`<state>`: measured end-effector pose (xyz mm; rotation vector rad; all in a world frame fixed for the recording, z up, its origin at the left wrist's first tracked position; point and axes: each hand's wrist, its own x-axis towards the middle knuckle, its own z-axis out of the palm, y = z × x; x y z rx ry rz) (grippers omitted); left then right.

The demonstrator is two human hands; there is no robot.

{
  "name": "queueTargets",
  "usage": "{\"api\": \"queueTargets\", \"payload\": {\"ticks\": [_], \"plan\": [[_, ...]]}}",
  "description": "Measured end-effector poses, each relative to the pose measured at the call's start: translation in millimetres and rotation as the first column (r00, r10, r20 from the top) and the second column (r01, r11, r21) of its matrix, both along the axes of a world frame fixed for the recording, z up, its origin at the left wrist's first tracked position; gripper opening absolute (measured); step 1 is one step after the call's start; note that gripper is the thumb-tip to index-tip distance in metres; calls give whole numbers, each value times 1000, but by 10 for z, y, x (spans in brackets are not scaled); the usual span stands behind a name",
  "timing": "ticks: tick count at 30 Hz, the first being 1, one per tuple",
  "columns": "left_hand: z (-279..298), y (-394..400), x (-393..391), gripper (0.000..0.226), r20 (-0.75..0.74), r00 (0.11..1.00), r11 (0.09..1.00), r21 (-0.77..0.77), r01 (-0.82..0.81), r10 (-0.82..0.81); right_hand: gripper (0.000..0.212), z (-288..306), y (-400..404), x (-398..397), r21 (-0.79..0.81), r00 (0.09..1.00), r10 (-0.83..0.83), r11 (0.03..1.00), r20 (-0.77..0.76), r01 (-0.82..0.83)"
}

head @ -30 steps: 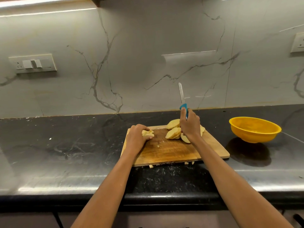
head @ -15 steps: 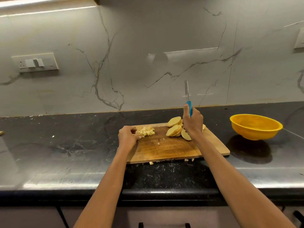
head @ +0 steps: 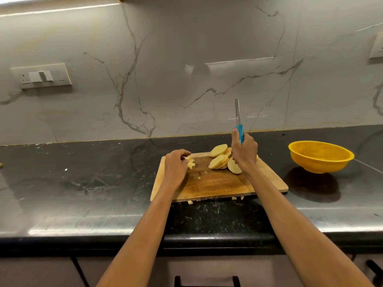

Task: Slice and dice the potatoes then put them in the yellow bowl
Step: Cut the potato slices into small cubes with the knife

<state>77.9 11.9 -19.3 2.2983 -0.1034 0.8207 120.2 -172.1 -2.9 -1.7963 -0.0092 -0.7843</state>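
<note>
A wooden cutting board (head: 215,185) lies on the black counter. Stacks of potato slices (head: 219,162) sit at its far middle. A small heap of diced potato (head: 191,162) lies at the far left corner of the board, and my left hand (head: 175,167) curls its fingers round it. My right hand (head: 244,152) grips a blue-handled knife (head: 238,123) with the blade pointing straight up, just right of the slices. The yellow bowl (head: 320,156) stands on the counter to the right of the board, apart from both hands.
A few potato bits (head: 190,202) lie on the counter (head: 83,183) along the board's near edge. A marble wall with a switch plate (head: 41,76) rises behind. The counter's front edge runs close to my body, with cabinet handles below.
My left hand drew back off the diced heap, then came round it again. The knife stays upright in my right hand. The camera view has shifted slightly.
</note>
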Motion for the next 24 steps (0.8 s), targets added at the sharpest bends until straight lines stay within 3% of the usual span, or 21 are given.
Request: {"api": "queueTargets", "payload": {"ticks": [4,9,17,24], "plan": [[19,-384,55,31,-113,979,986,-35,165,-168,37,-6,-1,-11,8,1000,-4,1000,4,4],[22,-646,209,58,-346,917,980,-62,190,-199,38,-33,26,-13,-51,1000,-5,999,20,6],[66,-607,226,58,-310,915,940,-301,161,-256,40,-20,36,13,-57,1000,10,998,23,-8],[57,-579,236,53,-196,972,981,-170,95,-128,35,-2,18,-22,-67,999,5,998,51,-2]]}}
